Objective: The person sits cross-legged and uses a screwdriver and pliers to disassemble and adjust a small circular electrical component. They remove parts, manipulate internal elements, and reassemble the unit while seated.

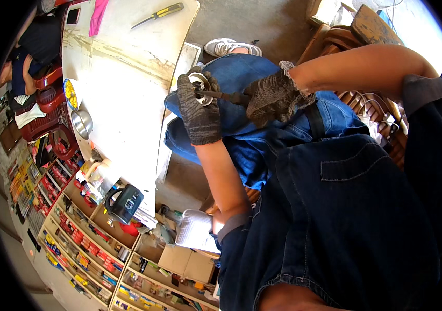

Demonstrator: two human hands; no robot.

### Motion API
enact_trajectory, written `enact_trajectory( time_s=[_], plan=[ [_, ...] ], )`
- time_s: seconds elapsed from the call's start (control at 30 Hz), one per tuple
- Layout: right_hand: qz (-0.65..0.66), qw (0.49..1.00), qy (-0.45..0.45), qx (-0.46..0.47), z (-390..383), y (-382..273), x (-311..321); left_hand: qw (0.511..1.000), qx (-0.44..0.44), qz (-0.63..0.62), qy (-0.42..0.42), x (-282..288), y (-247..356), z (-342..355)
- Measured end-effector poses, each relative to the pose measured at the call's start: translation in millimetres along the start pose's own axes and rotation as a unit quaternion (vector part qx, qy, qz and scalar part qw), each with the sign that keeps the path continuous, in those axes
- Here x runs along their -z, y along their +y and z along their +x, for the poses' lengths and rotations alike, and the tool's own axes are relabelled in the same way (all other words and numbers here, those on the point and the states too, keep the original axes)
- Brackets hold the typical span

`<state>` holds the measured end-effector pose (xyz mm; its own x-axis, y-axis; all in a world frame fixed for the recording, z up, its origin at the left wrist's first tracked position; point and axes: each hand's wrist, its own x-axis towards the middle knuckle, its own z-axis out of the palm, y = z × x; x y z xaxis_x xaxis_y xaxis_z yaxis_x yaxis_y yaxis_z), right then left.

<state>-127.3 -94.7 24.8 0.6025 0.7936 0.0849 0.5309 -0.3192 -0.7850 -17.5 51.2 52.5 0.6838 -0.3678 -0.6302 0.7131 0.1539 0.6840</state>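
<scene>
Head view showed my left hand [198, 111], in a dark knitted glove, closed around a round silvery metal part [200, 85] above my blue-jeaned lap. My gloved right hand [275, 98] gripped a dark-handled tool [224, 95], its tip touching that part. Beside me, the white surface [127, 88] carried a yellow-handled screwdriver [158, 14], a steel bowl [81, 123] and a black kettle [124, 203], all well apart from my hands.

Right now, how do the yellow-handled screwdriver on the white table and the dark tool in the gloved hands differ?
The yellow-handled screwdriver lies untouched on the white table; the dark tool is gripped by the right hand, its tip at the round metal part in the left hand. One handle shows yellow; the other is hidden. Both are slim.
</scene>
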Motion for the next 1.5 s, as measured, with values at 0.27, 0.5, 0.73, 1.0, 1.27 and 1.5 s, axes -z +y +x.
enact_trajectory(
  time_s=[0.27,0.5,0.73,1.0,1.27,1.5],
  plan=[
    [0.466,0.875,-0.003,-0.132,-11.5,36.0,-34.1,0.998,0.056,-0.02,0.003,1.8,3.7,11.6],
    [0.484,0.87,0.089,0.024,-6.3,65.7,-75.1,0.997,0.062,-0.034,0.039,10.7,8.3,14.3],
    [0.889,0.453,-0.061,-0.005,-7.4,67.7,-76.0,0.993,0.086,-0.081,-0.018,12.9,11.1,11.3],
    [0.905,0.421,-0.049,-0.022,5.3,17.8,-49.3,0.979,0.061,-0.194,-0.034,7.4,11.6,1.5],
    [0.956,0.256,-0.018,0.143,27.8,-29.0,-45.9,0.944,0.013,-0.307,-0.121,21.9,0.7,13.1],
    [0.963,0.2,0.027,0.18,36.2,-50.5,-41.0,0.952,-0.071,-0.294,-0.038,8.4,-8.2,15.2]
  ],
)
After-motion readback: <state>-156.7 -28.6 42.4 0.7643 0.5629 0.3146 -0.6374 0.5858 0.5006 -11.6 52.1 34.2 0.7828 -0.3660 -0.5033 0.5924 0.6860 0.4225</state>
